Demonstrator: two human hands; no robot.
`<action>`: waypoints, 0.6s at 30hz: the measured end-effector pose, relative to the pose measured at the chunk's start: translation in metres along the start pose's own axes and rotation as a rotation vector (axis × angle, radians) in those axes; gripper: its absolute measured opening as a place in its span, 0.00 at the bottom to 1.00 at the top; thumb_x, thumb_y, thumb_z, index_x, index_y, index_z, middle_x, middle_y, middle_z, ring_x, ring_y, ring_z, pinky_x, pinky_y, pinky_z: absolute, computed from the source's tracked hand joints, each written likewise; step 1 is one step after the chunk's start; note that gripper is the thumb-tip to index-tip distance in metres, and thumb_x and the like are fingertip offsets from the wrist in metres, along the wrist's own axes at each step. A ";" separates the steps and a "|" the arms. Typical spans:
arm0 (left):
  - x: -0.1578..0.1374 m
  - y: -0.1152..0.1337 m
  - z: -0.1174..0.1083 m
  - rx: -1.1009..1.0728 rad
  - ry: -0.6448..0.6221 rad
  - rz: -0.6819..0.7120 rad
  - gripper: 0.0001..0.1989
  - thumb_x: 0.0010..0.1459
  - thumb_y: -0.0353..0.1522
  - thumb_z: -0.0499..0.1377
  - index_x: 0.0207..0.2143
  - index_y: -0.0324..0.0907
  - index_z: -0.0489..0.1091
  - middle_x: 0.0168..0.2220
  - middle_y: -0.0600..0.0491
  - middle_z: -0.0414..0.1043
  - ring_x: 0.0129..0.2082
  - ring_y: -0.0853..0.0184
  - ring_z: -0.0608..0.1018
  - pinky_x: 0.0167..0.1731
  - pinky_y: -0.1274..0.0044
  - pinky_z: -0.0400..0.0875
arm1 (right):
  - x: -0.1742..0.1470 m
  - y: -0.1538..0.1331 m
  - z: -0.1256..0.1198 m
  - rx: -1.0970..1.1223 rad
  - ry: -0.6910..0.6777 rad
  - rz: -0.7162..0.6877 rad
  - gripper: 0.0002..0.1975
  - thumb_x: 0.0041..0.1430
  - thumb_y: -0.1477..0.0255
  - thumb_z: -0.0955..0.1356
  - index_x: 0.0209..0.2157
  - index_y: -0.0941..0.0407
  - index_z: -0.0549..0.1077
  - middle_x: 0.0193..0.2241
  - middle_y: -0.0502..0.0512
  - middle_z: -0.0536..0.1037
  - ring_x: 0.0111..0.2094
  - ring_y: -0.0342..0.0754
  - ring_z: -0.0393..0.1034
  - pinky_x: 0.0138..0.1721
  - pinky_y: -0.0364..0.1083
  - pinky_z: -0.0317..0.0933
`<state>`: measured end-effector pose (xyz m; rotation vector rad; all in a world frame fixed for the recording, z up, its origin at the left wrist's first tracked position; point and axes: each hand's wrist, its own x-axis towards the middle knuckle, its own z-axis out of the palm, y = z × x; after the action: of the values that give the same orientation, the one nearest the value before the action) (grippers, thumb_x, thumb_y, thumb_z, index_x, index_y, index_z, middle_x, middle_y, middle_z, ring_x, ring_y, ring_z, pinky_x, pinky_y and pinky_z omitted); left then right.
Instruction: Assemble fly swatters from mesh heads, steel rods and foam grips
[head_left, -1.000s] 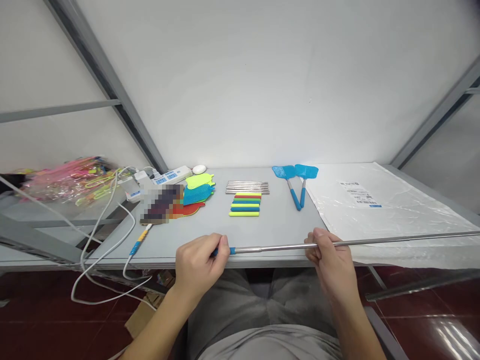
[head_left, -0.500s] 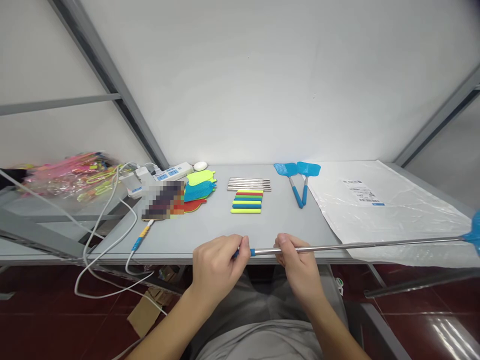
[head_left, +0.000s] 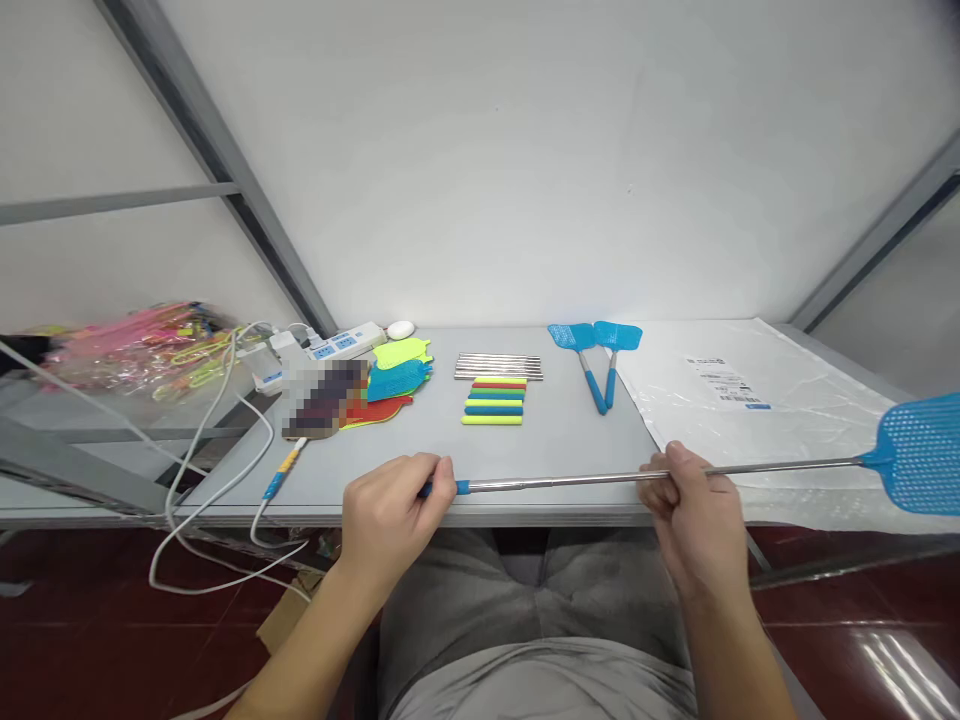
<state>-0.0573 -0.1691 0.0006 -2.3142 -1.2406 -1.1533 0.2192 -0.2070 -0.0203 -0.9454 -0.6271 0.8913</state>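
Spread wider, hands grip a swatter at the grey table, white wall behind.

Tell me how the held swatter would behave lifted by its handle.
The swatter is probably light for its length: thin shaft, perforated head. The metal shaft's straight line suggests stiffness. With the head far from the handle, it would likely tip head-down.

A white rear panel stands behind the grey tabletop. A grey metal post flanks it at left, joined by a horizontal rail; a second post flanks it at right. The floor is dark red, glossy tile (striped light reflections appear at lower right).
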 end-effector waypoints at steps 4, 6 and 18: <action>-0.002 -0.006 0.001 0.001 -0.004 -0.005 0.11 0.61 0.28 0.56 0.23 0.41 0.65 0.17 0.59 0.60 0.18 0.74 0.63 0.23 0.77 0.55 | 0.008 -0.009 -0.012 0.014 0.072 -0.062 0.24 0.58 0.65 0.71 0.17 0.55 0.56 0.17 0.42 0.53 0.20 0.38 0.47 0.21 0.42 0.44; -0.002 -0.008 0.001 0.013 -0.002 0.001 0.11 0.60 0.28 0.56 0.23 0.41 0.65 0.17 0.59 0.60 0.19 0.74 0.63 0.23 0.77 0.55 | 0.012 -0.011 -0.016 -0.001 0.090 -0.079 0.24 0.58 0.66 0.71 0.16 0.56 0.57 0.16 0.43 0.55 0.19 0.38 0.49 0.20 0.42 0.45; -0.003 -0.029 0.003 0.080 -0.006 -0.118 0.17 0.62 0.31 0.54 0.20 0.41 0.62 0.16 0.60 0.51 0.17 0.74 0.59 0.22 0.77 0.51 | 0.026 -0.021 -0.032 0.058 0.223 -0.302 0.19 0.64 0.65 0.63 0.20 0.58 0.70 0.15 0.47 0.64 0.16 0.41 0.58 0.18 0.43 0.52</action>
<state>-0.0796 -0.1516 -0.0073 -2.2150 -1.4154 -1.1127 0.2645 -0.2043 -0.0142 -0.8569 -0.5316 0.5243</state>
